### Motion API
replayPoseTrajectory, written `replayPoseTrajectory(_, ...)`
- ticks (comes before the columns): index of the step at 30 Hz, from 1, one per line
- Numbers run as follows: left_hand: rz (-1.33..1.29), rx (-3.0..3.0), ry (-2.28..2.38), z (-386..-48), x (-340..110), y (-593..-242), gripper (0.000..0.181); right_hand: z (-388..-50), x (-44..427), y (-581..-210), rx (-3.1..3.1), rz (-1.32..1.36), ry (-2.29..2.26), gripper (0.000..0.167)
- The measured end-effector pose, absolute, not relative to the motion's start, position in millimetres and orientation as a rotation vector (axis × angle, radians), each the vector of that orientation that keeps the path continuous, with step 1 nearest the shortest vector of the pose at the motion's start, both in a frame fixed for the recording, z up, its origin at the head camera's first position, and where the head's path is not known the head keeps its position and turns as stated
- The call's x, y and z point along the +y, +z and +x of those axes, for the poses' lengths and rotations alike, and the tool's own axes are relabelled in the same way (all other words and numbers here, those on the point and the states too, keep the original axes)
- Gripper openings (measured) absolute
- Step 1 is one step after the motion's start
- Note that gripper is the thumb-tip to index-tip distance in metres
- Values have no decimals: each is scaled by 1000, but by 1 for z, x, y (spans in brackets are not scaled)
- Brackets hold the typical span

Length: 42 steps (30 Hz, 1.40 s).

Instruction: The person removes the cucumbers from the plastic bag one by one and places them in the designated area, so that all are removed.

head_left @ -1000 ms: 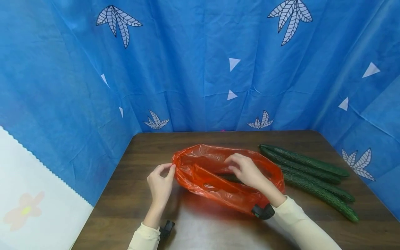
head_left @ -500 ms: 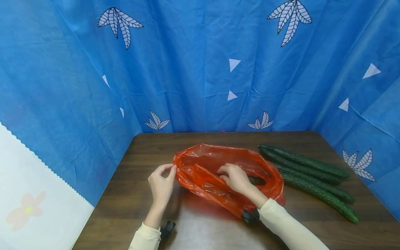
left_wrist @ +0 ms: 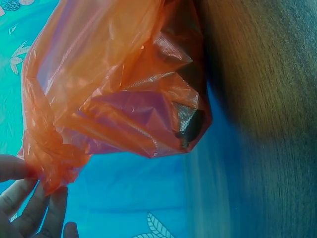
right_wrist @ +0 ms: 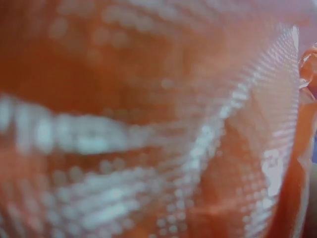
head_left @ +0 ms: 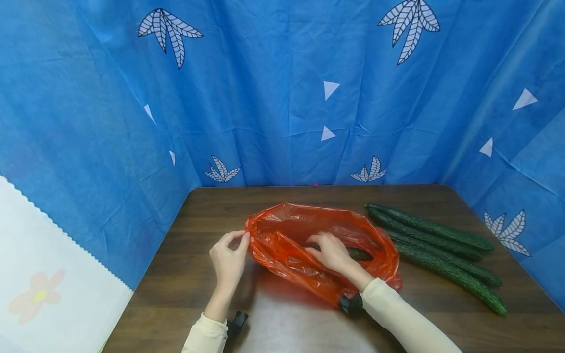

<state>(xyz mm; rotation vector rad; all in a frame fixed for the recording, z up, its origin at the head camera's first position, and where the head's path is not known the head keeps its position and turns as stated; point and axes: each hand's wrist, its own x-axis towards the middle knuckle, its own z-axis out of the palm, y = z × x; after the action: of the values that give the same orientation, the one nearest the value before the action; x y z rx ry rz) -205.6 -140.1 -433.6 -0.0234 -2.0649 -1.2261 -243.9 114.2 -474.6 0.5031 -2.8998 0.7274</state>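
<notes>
My left hand pinches the gathered left end of a red plastic bag between thumb and fingers. In the left wrist view, the fingertips meet that bunched plastic, and the bag hangs away from them. Through the bag's mouth reaches my right hand, its thumb and fingers bent about a dark green cucumber lying inside. The right fingertips are partly hidden. Only blurred, shiny bag film fills the right wrist view.
Several long cucumbers lie side by side to the right of the bag on the dark wooden table. Blue patterned cloth surrounds the back and sides. A white cloth with a flower shows at lower left.
My right hand has moved left and lower into the bag, to the cucumber, then hardly shifted. My left hand keeps its pinch on the bag's end.
</notes>
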Motion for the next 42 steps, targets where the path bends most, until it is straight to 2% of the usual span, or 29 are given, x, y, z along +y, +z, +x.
replayPoseTrajectory(9, -6, -2081, -1219, -206, -141, -434, 6, -242, 114, -479, -2990, 614, 567, 42)
replayPoseTrajectory(19, 13, -2101, -1256, -203, -140, -435, 7, -237, 115, -484, -2979, 590, 618, 42)
replayPoseTrajectory(29, -6, -2084, -1248, -205, -140, -434, 7, -232, 118, -459, -2893, 436, 694, 45)
replayPoseTrajectory(42, 13, -2095, -1286, -204, -141, -433, 7, -224, 137, -447, -2769, 419, 1064, 45)
